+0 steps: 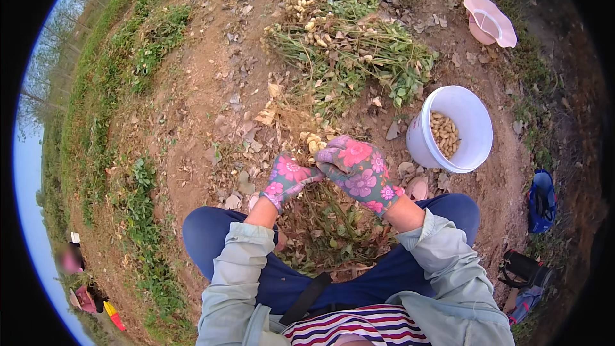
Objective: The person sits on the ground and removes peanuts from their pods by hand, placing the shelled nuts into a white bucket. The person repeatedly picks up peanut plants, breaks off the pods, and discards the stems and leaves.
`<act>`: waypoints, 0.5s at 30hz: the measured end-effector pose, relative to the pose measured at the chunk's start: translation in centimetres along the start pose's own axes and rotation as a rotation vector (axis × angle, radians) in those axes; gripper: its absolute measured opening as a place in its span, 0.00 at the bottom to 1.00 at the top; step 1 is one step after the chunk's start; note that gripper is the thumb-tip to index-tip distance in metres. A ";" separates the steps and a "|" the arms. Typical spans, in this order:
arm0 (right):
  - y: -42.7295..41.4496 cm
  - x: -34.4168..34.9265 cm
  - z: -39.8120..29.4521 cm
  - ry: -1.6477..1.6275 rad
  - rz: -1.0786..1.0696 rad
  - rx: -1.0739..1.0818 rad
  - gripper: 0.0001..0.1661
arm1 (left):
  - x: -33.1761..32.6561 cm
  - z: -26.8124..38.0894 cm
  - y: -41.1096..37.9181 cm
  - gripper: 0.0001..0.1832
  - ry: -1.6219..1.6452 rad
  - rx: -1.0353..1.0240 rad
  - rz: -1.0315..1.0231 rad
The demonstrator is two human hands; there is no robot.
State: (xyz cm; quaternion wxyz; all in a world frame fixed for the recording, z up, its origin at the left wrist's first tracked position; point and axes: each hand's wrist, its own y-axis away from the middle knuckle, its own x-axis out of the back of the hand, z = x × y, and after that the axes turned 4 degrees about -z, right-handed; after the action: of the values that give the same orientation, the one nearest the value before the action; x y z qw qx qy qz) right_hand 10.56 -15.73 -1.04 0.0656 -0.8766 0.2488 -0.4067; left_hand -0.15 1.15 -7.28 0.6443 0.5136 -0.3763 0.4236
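My left hand, in a flowered glove, is closed around the stems of a peanut plant whose leafy tops hang between my knees. Against a cluster of peanut pods at the root end lies my right hand, also gloved, with its fingers curled; the back of the glove hides part of the pods. Right of my right hand, a white plastic bucket leans slightly and holds shelled-on peanuts. Beyond my hands is a pile of peanut plants with pods still on their roots.
A pink hat lies at the upper right. Down the right edge are a blue bag and a black cylindrical container. Green plants grow in a row at the left. People are at the far lower left.
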 end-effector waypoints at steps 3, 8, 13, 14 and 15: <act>-0.5 -0.6 -0.2 0.096 -0.017 -0.029 0.13 | -1.3 -0.4 0.0 0.23 0.057 -0.038 0.131; -1.0 -0.9 -1.1 0.185 -0.153 -0.081 0.13 | -0.9 0.4 0.1 0.20 0.002 0.054 0.070; -0.9 -1.4 0.1 -0.075 -0.120 -0.070 0.12 | -0.3 0.7 0.6 0.16 0.058 0.034 0.077; -0.7 -1.9 0.1 -0.038 -0.126 -0.058 0.12 | -1.6 0.3 0.6 0.13 0.034 0.004 0.084; -0.5 -2.2 0.2 0.004 -0.129 -0.054 0.12 | -1.4 0.5 0.5 0.12 0.011 -0.037 0.091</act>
State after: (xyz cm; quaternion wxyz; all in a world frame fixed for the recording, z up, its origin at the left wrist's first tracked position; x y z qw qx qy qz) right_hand 9.73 -14.24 -2.48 0.0149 -0.8914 0.2028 -0.4051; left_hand -1.13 0.46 -8.33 0.6357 0.4818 -0.4034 0.4483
